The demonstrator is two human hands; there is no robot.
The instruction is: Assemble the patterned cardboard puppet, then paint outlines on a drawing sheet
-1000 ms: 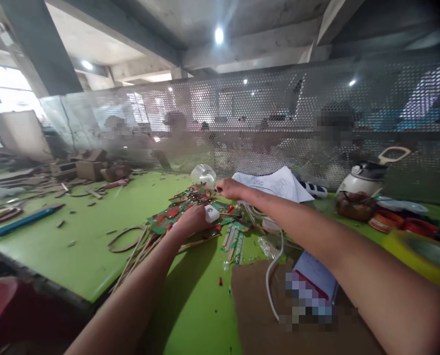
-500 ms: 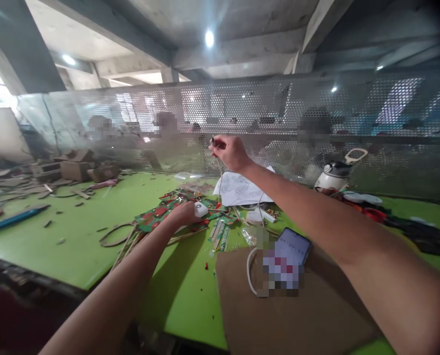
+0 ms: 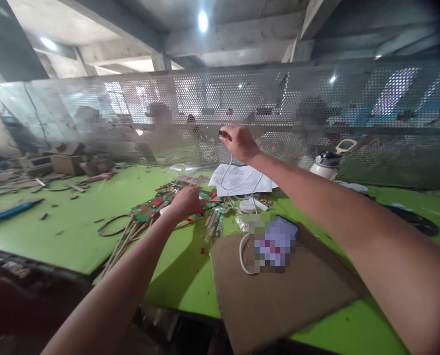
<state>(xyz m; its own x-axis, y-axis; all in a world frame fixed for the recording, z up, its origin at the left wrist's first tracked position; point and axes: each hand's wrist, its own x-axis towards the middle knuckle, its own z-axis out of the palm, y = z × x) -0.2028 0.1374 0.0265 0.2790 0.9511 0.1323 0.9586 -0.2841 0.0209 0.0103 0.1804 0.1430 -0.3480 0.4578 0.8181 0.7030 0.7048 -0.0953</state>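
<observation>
My right hand [image 3: 238, 141] is raised in front of the perforated screen, its fingers pinched on a small dark-ended plug [image 3: 221, 133]. From it a thin white cable [image 3: 224, 178] hangs in a loop down to the table. My left hand [image 3: 187, 198] lies low over a pile of red and green patterned packets [image 3: 149, 204], fingers curled. A white plastic block [image 3: 164, 209] shows partly beside that hand's wrist side; the rest is hidden beneath the hand. Thin wooden sticks [image 3: 125, 241] stick out below the pile.
A phone [image 3: 287, 226] lies on a cardboard sheet [image 3: 264, 305] between my arms. White paper [image 3: 238, 178], a round white piece [image 3: 247, 206] and a white bottle [image 3: 323, 167] are farther back. Cardboard scraps [image 3: 68, 162] and a blue tool [image 3: 11, 213] lie left. People sit behind the screen [image 3: 212, 98].
My right hand has moved slightly up and right with the plug. Under my left hand, the white block has gone from the fingertip side to the wrist side. The view has shifted a little.
</observation>
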